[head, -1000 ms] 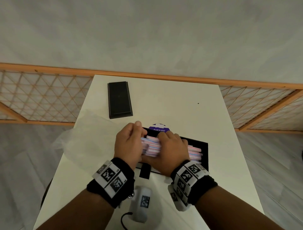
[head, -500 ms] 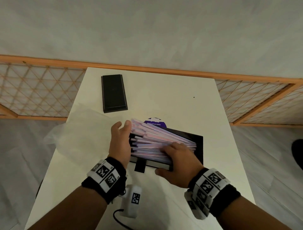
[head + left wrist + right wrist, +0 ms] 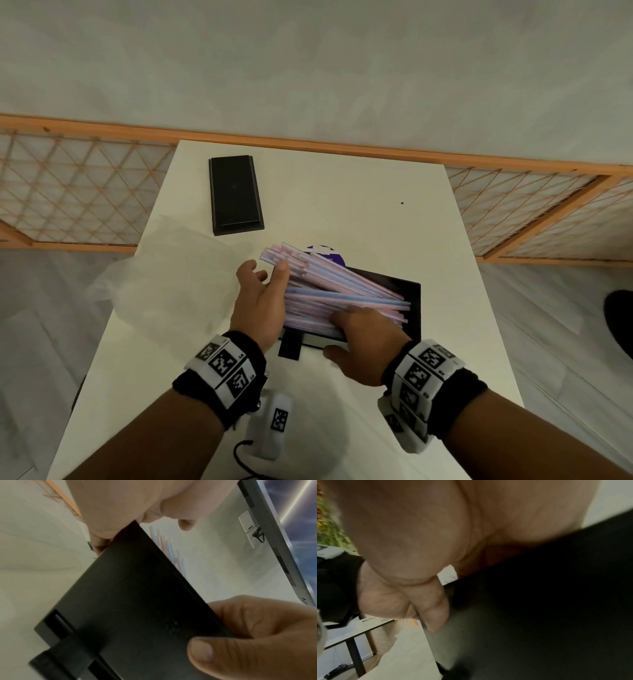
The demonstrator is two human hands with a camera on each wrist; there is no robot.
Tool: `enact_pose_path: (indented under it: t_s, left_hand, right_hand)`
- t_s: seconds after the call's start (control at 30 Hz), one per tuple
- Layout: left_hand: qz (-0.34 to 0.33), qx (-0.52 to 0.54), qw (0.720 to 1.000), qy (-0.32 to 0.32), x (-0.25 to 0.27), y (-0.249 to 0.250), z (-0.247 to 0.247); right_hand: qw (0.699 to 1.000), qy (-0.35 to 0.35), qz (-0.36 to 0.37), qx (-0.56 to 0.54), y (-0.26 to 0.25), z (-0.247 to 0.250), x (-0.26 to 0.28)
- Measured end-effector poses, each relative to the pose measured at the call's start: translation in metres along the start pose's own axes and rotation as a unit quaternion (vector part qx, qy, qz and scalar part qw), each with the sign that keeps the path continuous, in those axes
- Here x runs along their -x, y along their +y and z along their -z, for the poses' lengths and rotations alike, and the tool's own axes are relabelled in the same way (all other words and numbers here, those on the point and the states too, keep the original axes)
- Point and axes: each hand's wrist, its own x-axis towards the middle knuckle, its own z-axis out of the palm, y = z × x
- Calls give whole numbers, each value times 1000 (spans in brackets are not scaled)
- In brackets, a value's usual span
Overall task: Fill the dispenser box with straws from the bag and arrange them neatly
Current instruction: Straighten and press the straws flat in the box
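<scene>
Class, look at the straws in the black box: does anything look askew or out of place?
Yes. The straws are fanned out, not parallel: their left ends splay upward past the box edge by the left hand, while the right hand presses the near ones down.

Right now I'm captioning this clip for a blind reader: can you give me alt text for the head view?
Two hands work a fanned bundle of pink and blue straws into an open black dispenser box on a white table: the left hand props up the bundle's left end, the right hand grips the box's near edge. A black lid and a clear bag lie to the left.
</scene>
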Motion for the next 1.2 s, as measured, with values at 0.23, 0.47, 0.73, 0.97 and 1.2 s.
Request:
enact_pose_path:
  t_s: [0.23, 0.47, 0.73, 0.97, 1.2]
  left_hand:
    - [28, -31, 999, -31, 8, -2, 0]
    - [63, -28, 997, -26, -2, -2, 7]
    - [47, -71, 996, -39, 8, -8, -5]
    - [35, 8, 998, -43, 2, -1, 5]
    - [8, -60, 996, -71, 7, -6, 4]
  right_hand:
    - [1000, -13, -18, 21, -10, -6, -15]
    - [996, -57, -36, -51, -17, 2, -32]
    - [998, -62, 24, -4, -35, -3, -30]
    - [996, 76, 40, 7, -8, 14, 24]
    - [997, -55, -1, 62, 2, -14, 12]
